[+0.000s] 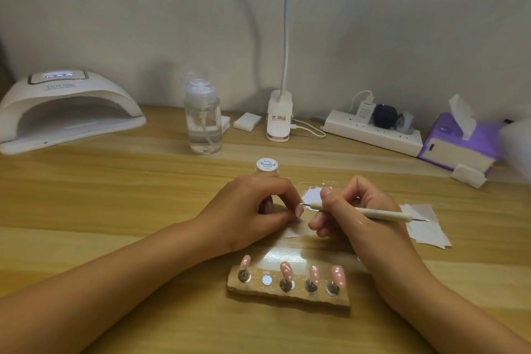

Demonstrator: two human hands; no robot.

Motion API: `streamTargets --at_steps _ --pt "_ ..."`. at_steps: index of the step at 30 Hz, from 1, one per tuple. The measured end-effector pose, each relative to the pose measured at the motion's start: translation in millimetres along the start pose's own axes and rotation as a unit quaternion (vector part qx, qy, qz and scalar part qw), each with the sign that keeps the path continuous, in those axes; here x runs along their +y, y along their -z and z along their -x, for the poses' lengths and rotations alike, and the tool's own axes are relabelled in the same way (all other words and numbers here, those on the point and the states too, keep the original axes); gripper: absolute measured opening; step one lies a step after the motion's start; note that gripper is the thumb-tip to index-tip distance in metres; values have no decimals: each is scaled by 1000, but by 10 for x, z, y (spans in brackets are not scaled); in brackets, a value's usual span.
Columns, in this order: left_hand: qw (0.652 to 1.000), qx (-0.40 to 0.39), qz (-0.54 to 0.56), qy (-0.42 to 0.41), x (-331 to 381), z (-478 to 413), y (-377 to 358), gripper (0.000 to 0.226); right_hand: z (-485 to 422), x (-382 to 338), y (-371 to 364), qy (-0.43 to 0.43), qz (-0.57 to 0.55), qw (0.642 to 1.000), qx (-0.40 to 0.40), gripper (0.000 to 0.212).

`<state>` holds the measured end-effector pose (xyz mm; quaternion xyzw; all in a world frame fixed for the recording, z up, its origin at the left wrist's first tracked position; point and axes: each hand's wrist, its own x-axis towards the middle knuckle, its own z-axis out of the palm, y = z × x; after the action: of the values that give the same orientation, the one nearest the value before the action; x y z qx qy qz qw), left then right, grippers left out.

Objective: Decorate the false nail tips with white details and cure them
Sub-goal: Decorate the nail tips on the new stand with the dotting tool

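My left hand (258, 210) pinches a pink false nail tip (299, 211) between thumb and forefinger. My right hand (353, 210) grips a cream dotting pen (370, 212), its fine point touching that tip. In front of me a stone-look holder (287, 294) carries several pink tips on pegs; three on the right (314, 273) show white dots, and one socket (267, 280) stands bare. A small white paint jar (267, 165) sits just beyond my left hand. White paint lies smeared on the table (313, 195) behind the pen tip. The white curing lamp (69, 112) stands at far left.
A clear pump bottle (203, 121) and a clip lamp base (279, 115) stand at the back. A power strip (373, 132), purple tissue box (457, 146) and cotton pads (247, 121) lie to the right. Wipes (428, 227) rest beside my right hand.
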<state>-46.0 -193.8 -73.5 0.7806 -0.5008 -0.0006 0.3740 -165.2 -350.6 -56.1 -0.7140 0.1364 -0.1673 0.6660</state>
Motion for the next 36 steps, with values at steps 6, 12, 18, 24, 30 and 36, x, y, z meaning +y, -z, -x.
streamTargets --at_steps 6,12,18,24,30,36 --pt "1000 1 2 2 -3 -2 -4 14 6 -8 5 3 6 1000 -6 24" --pt "1000 -1 5 0 1 -7 -1 13 -5 7 10 9 10 1000 -6 25" --pt "1000 3 0 1 4 -6 -1 12 -12 27 7 20 15 1000 -6 23" --pt "1000 5 -1 1 3 -8 -4 12 -10 30 11 18 -8 1000 0 23" --pt "1000 1 -1 1 -7 -7 -7 13 -13 38 2 23 -7 1000 0 24" --pt "1000 2 8 1 -27 -7 -9 14 -19 53 10 47 -45 996 55 29"
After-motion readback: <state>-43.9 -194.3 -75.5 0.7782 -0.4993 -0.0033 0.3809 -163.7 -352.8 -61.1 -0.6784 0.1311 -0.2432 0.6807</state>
